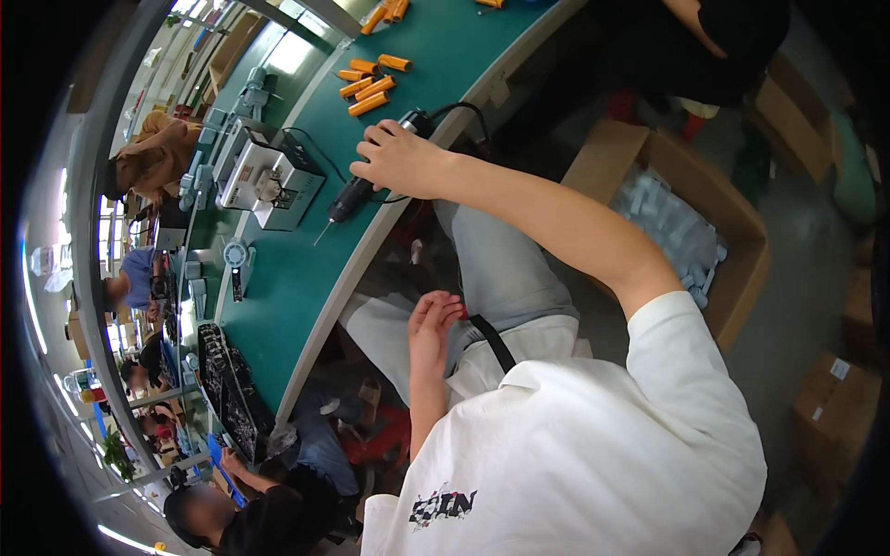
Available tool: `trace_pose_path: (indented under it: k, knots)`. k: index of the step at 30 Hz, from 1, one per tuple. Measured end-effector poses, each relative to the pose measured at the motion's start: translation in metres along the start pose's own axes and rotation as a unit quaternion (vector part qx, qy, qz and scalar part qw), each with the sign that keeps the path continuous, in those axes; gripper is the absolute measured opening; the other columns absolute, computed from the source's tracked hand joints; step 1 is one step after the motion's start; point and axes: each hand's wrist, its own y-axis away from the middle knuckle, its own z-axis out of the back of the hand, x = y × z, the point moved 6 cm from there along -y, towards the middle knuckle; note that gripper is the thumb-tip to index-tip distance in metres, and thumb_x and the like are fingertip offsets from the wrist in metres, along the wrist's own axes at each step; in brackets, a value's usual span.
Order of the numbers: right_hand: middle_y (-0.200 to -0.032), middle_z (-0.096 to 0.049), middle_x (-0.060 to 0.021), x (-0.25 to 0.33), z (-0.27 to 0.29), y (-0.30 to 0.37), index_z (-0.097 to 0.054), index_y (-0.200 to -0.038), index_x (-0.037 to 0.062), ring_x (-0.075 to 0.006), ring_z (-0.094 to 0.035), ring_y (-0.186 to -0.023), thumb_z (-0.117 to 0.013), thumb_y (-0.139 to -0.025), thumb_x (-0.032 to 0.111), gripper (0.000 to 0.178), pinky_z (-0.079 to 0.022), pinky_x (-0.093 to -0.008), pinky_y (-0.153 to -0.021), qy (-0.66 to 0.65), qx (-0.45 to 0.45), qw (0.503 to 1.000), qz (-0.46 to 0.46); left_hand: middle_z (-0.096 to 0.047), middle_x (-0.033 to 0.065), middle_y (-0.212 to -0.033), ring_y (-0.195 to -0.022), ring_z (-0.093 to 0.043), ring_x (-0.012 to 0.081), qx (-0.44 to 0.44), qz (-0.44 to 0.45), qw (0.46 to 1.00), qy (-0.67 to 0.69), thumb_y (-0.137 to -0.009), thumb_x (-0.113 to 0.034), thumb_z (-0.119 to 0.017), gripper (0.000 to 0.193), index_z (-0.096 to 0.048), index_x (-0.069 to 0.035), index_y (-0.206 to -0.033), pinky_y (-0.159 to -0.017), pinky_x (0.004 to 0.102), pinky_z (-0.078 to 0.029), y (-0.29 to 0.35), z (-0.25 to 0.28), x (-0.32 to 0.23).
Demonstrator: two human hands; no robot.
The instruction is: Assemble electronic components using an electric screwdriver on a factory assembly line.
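My right hand (pixel 399 162) is wrapped over the body of a black electric screwdriver (pixel 352 198), which lies at the near edge of the green bench. Its thin bit points toward the lower left, and a cable leaves its other end. Above my lap, off the bench, my left hand (pixel 430 326) has its fingers curled together; a small red spot shows at the fingertips, too small to name. A white boxy machine (pixel 271 185) with a metal fixture on its front stands left of the screwdriver. Nearby lies a small light-blue and black device (pixel 235 264).
Several orange cylinders (pixel 373 89) lie beyond my right hand on the green bench (pixel 287 315). A black patterned tray (pixel 232 389) sits at its lower end. A cardboard box (pixel 746 269) of light-blue parts stands on the floor to my right. Other people work across the bench and nearby.
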Motion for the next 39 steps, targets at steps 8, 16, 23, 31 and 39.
trace_pose_path:
  k: [8, 16, 23, 31, 39]
  knots:
    - [-0.109, -0.060, -0.0106, 0.031, 0.071, 0.025, -0.063, -0.113, 0.0105, -0.0301, -0.051, -0.119, -0.062, -0.085, 0.013, 0.029, -0.033, -0.0467, -0.112, 0.039, -0.121, 0.991, 0.028, -0.063, 0.0132, -0.125, -0.098, -0.066, 0.0178, 0.021, -0.116, 0.983, 0.138, -0.106, -0.024, -0.052, 0.043, -0.042, -0.006, -0.143, -0.090, 0.0312, -0.053, -0.019, -0.064, -0.110]
    - [-0.115, -0.057, -0.0074, 0.038, 0.143, 0.038, -0.065, -0.123, 0.0110, -0.0298, -0.052, -0.117, -0.079, -0.075, 0.015, 0.050, -0.046, -0.0447, -0.097, -0.038, -0.090, 0.994, -0.043, -0.069, 0.0097, -0.088, -0.071, -0.067, 0.0146, 0.006, -0.218, 0.965, 0.143, -0.101, -0.024, -0.061, 0.027, -0.064, 0.002, -0.107, -0.067, 0.0289, -0.059, -0.033, -0.111, -0.174]
    - [-0.104, -0.061, -0.0103, 0.045, 0.122, 0.092, -0.060, -0.109, 0.0017, -0.0261, -0.060, -0.090, -0.074, -0.089, 0.011, 0.026, -0.052, -0.0397, -0.085, -0.372, -0.334, 0.839, -0.215, -0.069, 0.0122, -0.085, -0.070, -0.069, 0.0180, 0.088, -0.103, 0.972, 0.190, -0.099, -0.040, -0.062, 0.040, -0.064, 0.000, -0.095, -0.066, 0.0299, -0.060, -0.054, -0.129, -0.226]
    - [-0.116, -0.065, -0.0193, 0.012, 0.113, 0.031, -0.040, -0.126, -0.0020, -0.0275, -0.062, -0.109, -0.068, -0.091, 0.051, 0.070, -0.048, -0.0396, -0.100, -0.471, -0.396, 0.741, -0.267, -0.071, 0.0146, -0.089, -0.076, -0.070, 0.0229, 0.382, 0.222, 0.896, -0.045, -0.101, -0.051, -0.053, 0.056, -0.066, 0.003, -0.101, -0.076, 0.0360, -0.059, -0.063, -0.124, -0.238]
    - [-0.086, -0.058, -0.0099, -0.055, 0.158, 0.095, -0.031, -0.142, 0.0063, -0.0206, -0.058, -0.081, -0.051, -0.095, 0.061, 0.075, -0.052, -0.0418, -0.088, -0.377, -0.558, 0.655, -0.344, -0.074, 0.0168, -0.090, -0.083, -0.072, 0.0236, 0.091, -0.334, 0.737, -0.581, -0.089, -0.031, -0.071, 0.036, -0.073, 0.000, -0.107, -0.075, 0.0369, -0.057, -0.202, -0.051, -0.488]
